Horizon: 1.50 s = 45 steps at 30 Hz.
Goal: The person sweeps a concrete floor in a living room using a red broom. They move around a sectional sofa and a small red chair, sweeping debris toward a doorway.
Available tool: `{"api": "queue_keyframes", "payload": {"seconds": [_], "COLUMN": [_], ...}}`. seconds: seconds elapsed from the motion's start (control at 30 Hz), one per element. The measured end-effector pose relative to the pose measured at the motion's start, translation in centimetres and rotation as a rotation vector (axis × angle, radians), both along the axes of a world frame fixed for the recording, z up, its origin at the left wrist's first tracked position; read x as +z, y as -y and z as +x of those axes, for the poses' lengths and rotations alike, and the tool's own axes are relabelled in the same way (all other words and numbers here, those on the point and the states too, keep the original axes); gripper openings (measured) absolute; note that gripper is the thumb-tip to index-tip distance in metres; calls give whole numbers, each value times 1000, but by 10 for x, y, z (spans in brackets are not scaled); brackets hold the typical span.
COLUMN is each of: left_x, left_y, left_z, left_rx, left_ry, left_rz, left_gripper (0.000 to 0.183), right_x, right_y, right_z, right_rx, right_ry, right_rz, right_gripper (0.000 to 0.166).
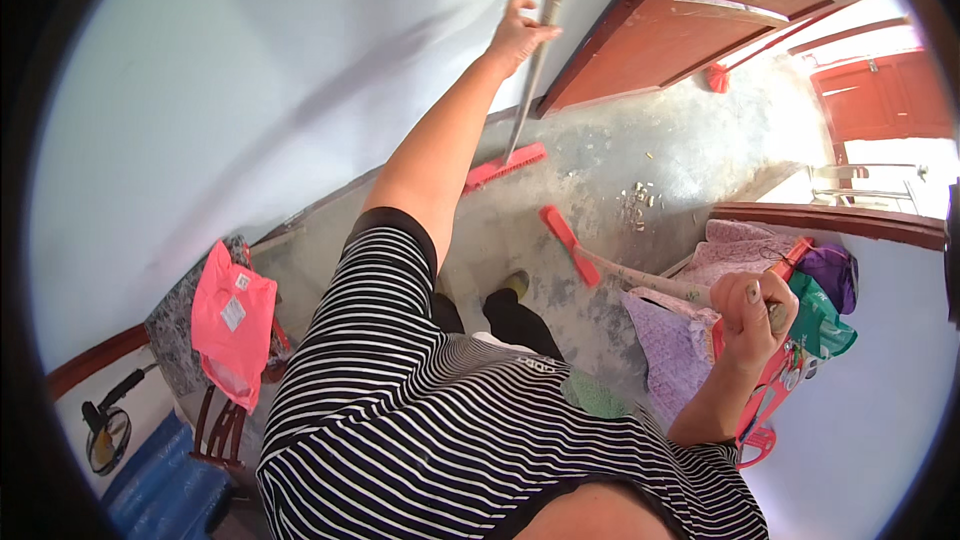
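Note:
My right hand (pixel 754 307) is closed round the end of a pale broom handle (pixel 652 277). Its red head (pixel 570 244) rests on the concrete floor in front of me. My left hand (pixel 521 37) reaches out towards the wall, at the pole (pixel 531 86) of a second broom with a wider red head (pixel 510 165). That broom stands on the floor by the wall. The fingers of the left hand are spread, and one digit crosses in front of the pole; whether it presses on it is unclear. Small pale debris (pixel 637 202) lies on the floor beyond the nearer broom.
A brown wooden door (pixel 705 7) stands ahead, beside a bright doorway. Left of me, a pink plastic bag (pixel 234 315) lies on a dark patterned surface, near a brown stool (pixel 217 427) and blue sheeting (pixel 169 480). Pink patterned cloth (pixel 667 345) and a green bag (pixel 817 322) are at right.

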<state>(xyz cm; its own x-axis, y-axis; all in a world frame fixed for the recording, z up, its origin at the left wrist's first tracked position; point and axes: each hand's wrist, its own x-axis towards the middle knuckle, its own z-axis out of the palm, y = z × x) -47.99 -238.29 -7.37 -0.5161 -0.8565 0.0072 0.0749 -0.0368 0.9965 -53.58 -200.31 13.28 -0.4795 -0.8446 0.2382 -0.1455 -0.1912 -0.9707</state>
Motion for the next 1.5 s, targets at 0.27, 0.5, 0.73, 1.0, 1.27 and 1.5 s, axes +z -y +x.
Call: {"api": "queue_keyframes", "payload": {"seconds": [0.27, 0.5, 0.73, 1.0, 1.27, 1.5], "left_x": [-8, 67, 110, 84, 56, 52], "left_y": [-62, -97, -164, -200, -236, -245], "left_z": [101, 307, 415, 458, 494, 504], "left_rx": [83, 463, 721, 778, 814, 839], "left_ry": [-55, -443, -361, -155, -2, 2], "left_rz": [-29, -54, -110, -8, 12, 11], "left_gripper": [26, 34, 29, 28, 32, 33], "right_x": [2, 6, 14, 22, -20, -20], "right_y": [20, 66, 153, 292, 384, 418], "right_z": [14, 51, 131, 239, 389, 459], "right_rx": [4, 213, 388, 1097, 1248, 791], "right_ry": [75, 119, 209, 181, 59, -736], "right_rz": [-30, -109, -32, 119, 147, 11], "right_gripper": [33, 27, 24, 25, 37, 40]}}
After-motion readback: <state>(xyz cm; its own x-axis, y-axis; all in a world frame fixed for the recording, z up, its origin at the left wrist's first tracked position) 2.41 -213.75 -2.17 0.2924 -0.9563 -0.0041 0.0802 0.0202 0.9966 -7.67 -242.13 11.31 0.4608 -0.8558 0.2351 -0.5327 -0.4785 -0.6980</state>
